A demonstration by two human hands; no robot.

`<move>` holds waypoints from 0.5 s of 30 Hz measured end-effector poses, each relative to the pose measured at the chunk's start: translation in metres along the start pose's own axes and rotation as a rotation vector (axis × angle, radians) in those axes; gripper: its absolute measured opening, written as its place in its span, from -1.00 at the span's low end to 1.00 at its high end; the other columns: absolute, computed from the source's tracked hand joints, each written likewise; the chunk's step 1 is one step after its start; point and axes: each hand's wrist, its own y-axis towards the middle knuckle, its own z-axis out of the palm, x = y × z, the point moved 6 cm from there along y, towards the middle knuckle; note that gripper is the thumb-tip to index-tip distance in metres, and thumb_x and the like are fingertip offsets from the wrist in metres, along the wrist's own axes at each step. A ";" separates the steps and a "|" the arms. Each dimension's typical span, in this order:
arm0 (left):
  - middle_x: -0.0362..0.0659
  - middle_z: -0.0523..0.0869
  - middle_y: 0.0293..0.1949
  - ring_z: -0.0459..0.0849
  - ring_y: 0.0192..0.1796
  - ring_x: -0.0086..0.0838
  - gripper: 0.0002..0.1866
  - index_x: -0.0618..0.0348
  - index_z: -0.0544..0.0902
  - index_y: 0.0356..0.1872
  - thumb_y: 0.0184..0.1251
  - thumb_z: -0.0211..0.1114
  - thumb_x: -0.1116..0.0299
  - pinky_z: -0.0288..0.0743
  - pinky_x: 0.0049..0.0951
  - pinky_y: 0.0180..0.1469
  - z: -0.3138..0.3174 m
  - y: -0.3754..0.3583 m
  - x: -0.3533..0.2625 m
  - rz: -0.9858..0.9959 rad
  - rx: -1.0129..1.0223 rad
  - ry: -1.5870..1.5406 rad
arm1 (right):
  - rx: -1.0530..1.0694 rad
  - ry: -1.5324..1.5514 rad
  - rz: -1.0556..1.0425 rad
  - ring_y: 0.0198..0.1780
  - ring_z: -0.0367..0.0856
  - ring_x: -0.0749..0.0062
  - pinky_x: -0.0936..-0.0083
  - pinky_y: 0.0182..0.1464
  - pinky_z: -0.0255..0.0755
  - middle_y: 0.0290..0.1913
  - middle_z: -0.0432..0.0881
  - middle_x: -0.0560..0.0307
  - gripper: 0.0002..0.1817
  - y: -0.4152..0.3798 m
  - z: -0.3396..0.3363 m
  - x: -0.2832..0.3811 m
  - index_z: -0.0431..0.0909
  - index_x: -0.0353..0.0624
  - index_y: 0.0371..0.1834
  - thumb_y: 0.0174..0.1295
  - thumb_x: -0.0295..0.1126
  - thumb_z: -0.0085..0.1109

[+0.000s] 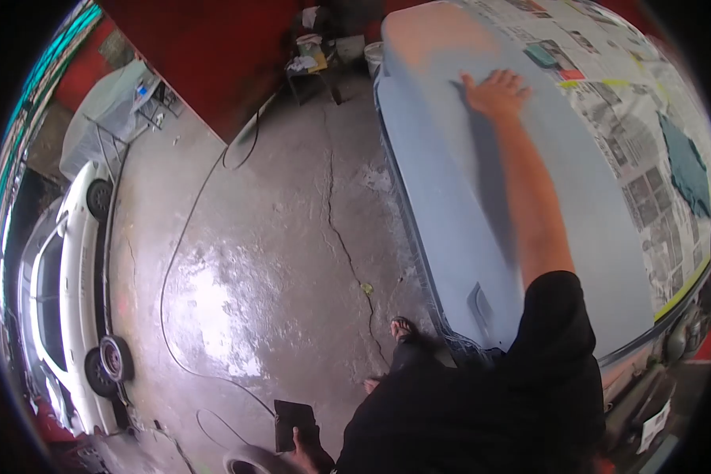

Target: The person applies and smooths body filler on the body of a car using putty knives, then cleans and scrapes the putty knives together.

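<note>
My right hand [497,93] lies with fingers spread on a large grey-primed vehicle panel [561,197], close to its pinkish patch [450,35] at the far end. The arm reaches straight across the panel and casts a shadow on it. Low in the view, my left hand [304,452] is closed on a dark, flat rectangular block [294,423], held above the floor. Taped newspaper [616,134] covers the panel's right side, with a small green pad [540,54] and a teal cloth [684,166] on it.
A long cable or hose [165,276] curves over the cracked concrete floor [292,237]. At the left stand a white car [75,292] and a loose wheel [116,358]. A small stool [312,75] holding containers and a white bucket [373,55] are at the back.
</note>
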 end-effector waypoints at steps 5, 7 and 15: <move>0.02 0.60 0.31 0.68 0.24 -0.18 -0.39 0.07 0.47 0.55 0.53 0.39 0.35 0.62 -0.13 0.23 0.014 -0.010 0.000 0.021 0.198 -0.125 | 0.109 0.121 -0.247 0.81 -0.29 -0.14 -0.12 0.74 -0.44 0.80 -0.13 -0.22 0.21 -0.074 -0.002 0.049 -0.14 -0.38 0.77 0.44 0.56 -0.48; 0.07 0.63 0.27 0.67 0.26 -0.11 -0.41 0.18 0.52 0.46 0.45 0.46 0.41 0.59 -0.11 0.29 0.023 -0.021 -0.025 0.551 0.246 0.613 | 0.241 0.309 -0.340 0.80 -0.25 -0.19 -0.05 0.76 -0.41 0.77 -0.09 -0.36 0.33 -0.118 -0.009 0.073 -0.14 -0.35 0.77 0.33 0.69 -0.44; -0.08 0.62 0.35 0.62 0.34 -0.30 -0.36 0.10 0.43 0.57 0.52 0.41 0.40 0.59 -0.18 0.28 0.060 -0.150 -0.091 0.319 0.569 -0.402 | 1.040 1.567 -0.947 0.44 0.56 0.02 -0.03 0.52 0.31 0.57 0.44 -0.22 0.19 -0.457 -0.085 0.038 0.18 -0.23 0.72 0.35 0.60 -0.01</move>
